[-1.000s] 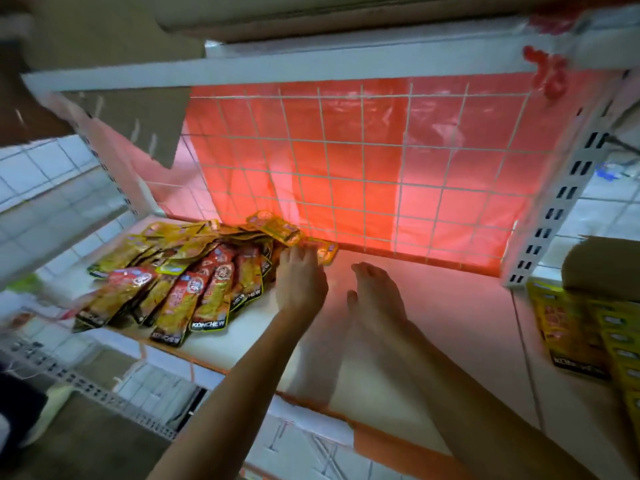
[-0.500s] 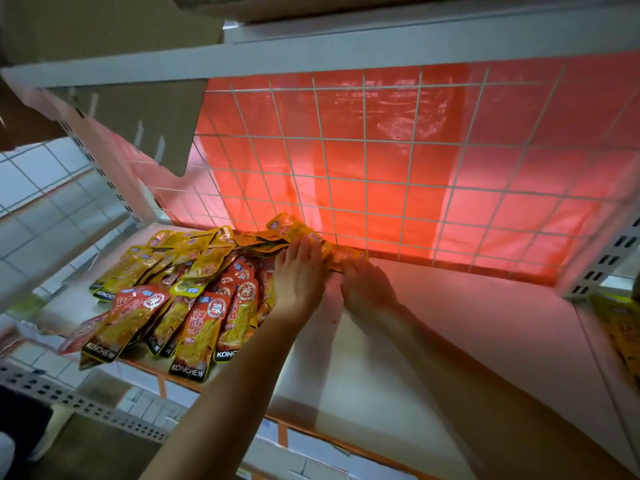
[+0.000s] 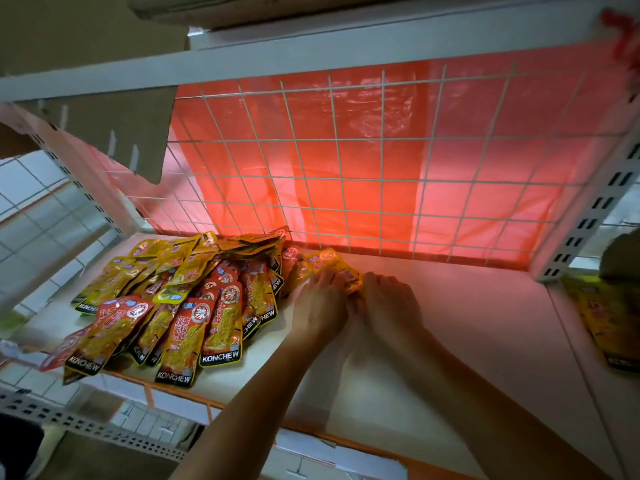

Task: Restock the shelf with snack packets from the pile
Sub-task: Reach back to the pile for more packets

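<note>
Several yellow and red KONCHEW snack packets (image 3: 194, 306) lie fanned out on the left part of the white shelf board (image 3: 450, 341). Just right of that pile, near the back grid, lies a small bunch of yellow packets (image 3: 329, 263). My left hand (image 3: 320, 308) and my right hand (image 3: 389, 306) rest side by side on the near end of this bunch, fingers curled over it. The lower part of the bunch is hidden under the hands.
A white wire grid (image 3: 381, 168) with red plastic sheeting behind it closes the shelf's back. A cardboard flap (image 3: 114, 133) hangs at upper left. A perforated upright (image 3: 588, 220) bounds the right side, with more yellow packets (image 3: 609, 323) beyond it.
Both hands have drawn together at the back of the shelf and now hold the bunch of yellow packets beside the pile. The view has shifted slightly.
</note>
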Available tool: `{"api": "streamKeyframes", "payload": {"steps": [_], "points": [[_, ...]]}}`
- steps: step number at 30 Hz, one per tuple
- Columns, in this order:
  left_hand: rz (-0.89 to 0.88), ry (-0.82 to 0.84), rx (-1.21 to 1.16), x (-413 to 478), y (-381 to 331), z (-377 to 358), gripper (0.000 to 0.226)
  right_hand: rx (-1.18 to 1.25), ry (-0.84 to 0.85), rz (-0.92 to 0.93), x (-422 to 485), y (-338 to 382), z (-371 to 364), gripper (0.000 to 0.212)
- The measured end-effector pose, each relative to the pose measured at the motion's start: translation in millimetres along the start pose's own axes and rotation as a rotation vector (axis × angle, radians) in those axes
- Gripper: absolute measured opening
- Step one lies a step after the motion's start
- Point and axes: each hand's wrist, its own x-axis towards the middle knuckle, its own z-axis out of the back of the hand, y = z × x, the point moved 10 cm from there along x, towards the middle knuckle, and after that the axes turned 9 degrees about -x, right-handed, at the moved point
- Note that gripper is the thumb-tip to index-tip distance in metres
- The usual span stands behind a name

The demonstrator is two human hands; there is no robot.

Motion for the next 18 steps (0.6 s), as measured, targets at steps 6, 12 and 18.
{"api": "streamKeyframes", "payload": {"steps": [6,12,18], "points": [[0.152,-0.062,-0.069,-2.1,-22.2,0.9,0.043,-0.042,0.018,-0.015,-34.1,-13.8,3.4,0.036],[0.368,0.033,-0.018,-4.1,-28.3,-16.8,0.081,0.018,0.053,-0.027,-63.8,-39.8,8.6,0.037],[0.334,0.065,-0.054,-1.5,-60.6,-18.6,0.043,0.024,0.059,-0.102,-82.0,-71.1,13.5,0.033]]}}
